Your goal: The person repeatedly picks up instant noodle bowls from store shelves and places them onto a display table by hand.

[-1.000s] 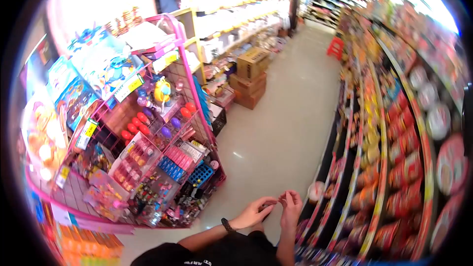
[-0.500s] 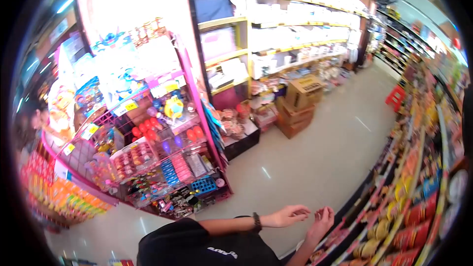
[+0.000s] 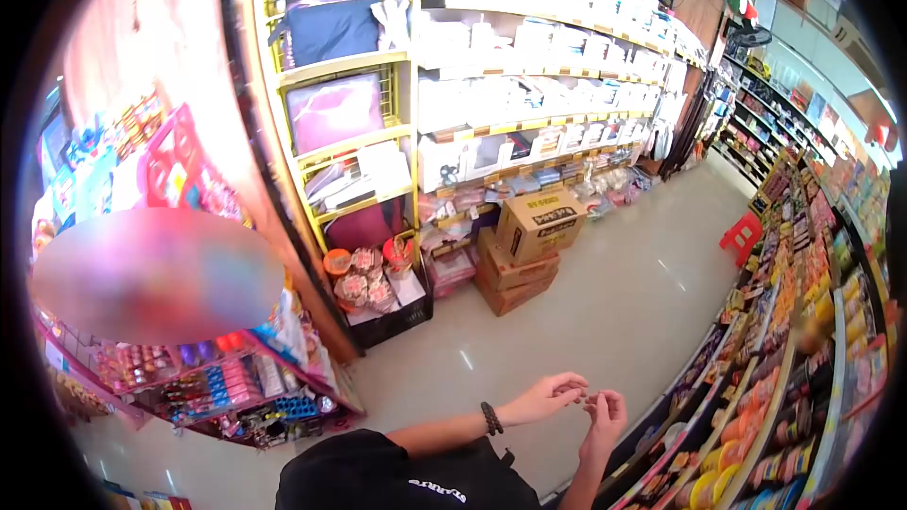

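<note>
My left hand (image 3: pixel 545 398), with a dark beaded bracelet (image 3: pixel 491 418) at its wrist, is held out in front of my body with its fingers curled in. Close beside it, my right hand (image 3: pixel 605 416) is raised with its thumb and fingers pinched together. The fingertips of both hands nearly meet above the floor. Anything between them is too small to make out. A black shirt with white lettering (image 3: pixel 436 491) covers my torso at the bottom of the view.
Stacked cardboard boxes (image 3: pixel 540 225) stand on the floor before white-lit shelves (image 3: pixel 529 118). A long shelf of packaged goods (image 3: pixel 756 397) runs along my right, with a red stool (image 3: pixel 742 236) farther off. To the left are a pink rack (image 3: pixel 321 368) and a black crate (image 3: pixel 392 319).
The view has turned left to right, so the shelves and boxes sit farther left. Both hands stay in front of me, their fingertips now closer together.
</note>
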